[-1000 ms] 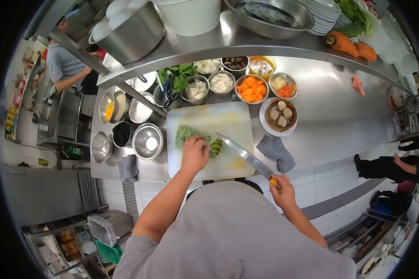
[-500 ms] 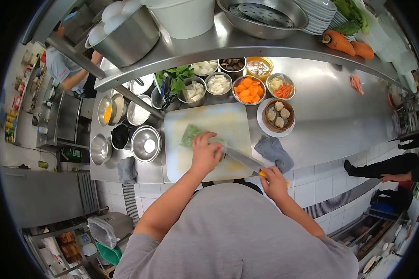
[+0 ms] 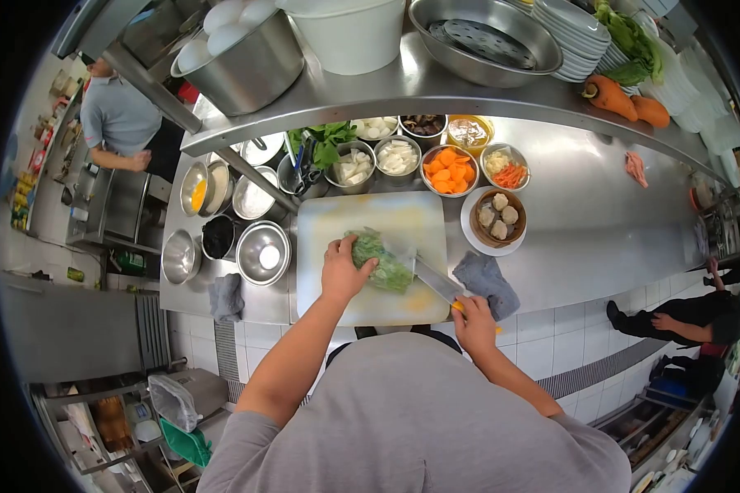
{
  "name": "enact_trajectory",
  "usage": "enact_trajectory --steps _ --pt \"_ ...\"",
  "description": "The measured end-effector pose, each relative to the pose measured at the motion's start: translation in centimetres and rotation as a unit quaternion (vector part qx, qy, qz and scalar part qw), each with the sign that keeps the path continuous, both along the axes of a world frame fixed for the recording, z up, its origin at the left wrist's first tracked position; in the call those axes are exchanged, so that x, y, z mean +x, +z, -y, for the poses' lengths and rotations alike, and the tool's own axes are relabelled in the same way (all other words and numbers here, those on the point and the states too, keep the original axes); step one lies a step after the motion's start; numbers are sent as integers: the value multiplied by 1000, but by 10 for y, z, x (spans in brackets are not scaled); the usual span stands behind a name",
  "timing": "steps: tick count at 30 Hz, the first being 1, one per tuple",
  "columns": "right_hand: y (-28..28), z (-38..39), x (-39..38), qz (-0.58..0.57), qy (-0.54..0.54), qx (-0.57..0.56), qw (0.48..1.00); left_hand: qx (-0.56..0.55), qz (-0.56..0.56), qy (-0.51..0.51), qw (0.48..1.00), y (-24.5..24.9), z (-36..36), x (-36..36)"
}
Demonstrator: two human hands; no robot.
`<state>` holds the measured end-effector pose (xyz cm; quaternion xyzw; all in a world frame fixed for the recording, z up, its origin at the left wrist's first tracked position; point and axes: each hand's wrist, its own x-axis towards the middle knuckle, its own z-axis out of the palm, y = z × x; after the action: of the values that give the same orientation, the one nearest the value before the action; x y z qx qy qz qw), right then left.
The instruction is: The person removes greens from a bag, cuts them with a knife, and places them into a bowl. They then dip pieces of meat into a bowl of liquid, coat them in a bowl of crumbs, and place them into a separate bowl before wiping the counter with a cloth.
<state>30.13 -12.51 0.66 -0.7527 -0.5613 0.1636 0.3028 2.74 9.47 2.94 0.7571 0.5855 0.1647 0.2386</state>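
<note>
We mark leafy greens (image 3: pixel 390 275) mid-board on the cutting board (image 3: pixel 386 209), long axis roughly 11-to-5. They lie at 3 o'clock from the left hand (image 3: pixel 345 265), the nearer one: thumb and fingers spread, touching the leaves. At 4 o'clock from the greens, the right hand (image 3: pixel 475 323) grips a knife (image 3: pixel 438 281), blade toward 10; tip blurred, blade-leaf contact we can't tell. Gray cloth (image 3: pixel 487 285) at 3 o'clock.
</note>
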Motion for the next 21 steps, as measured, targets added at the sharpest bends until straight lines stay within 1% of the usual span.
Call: enact_trajectory --steps 2,4,6,11,13,15,16,17,18,19,20,21 --pt "-5 -26 -12 3 14 10 1000 -8 3 1 1000 2 9 5" --pt "-4 -55 -20 5 26 23 999 -27 5 -37 999 8 18 10" --pt "0 -75 -23 43 35 42 998 -26 15 -34 999 9 16 4" --pt "-9 -69 -18 63 32 43 997 -3 21 -46 999 4 1 -30" --pt "-7 -67 -18 65 37 34 997 -15 4 -102 995 9 -8 -45" --pt "0 -65 -18 74 -15 24 997 -16 -2 -107 994 12 -21 -64" --pt "-3 -65 -12 76 -13 23 997 -16 -7 -113 993 11 -24 -71" --pt "-8 -68 -2 54 -25 21 998 -17 -5 -111 994 9 -23 -74" --pt "-7 -71 2 30 -37 19 999 -7 -24 -109 994 10 -21 -76" --pt "-8 -75 2 30 -37 18 999 2 -43 -108 993 11 -19 -78" --pt "-9 -79 2 70 8 5 997 2 -43 -109 993 9 -11 -74" --pt "-9 -83 1 110 51 -9 993 56 0 -111 992 15 5 -62"
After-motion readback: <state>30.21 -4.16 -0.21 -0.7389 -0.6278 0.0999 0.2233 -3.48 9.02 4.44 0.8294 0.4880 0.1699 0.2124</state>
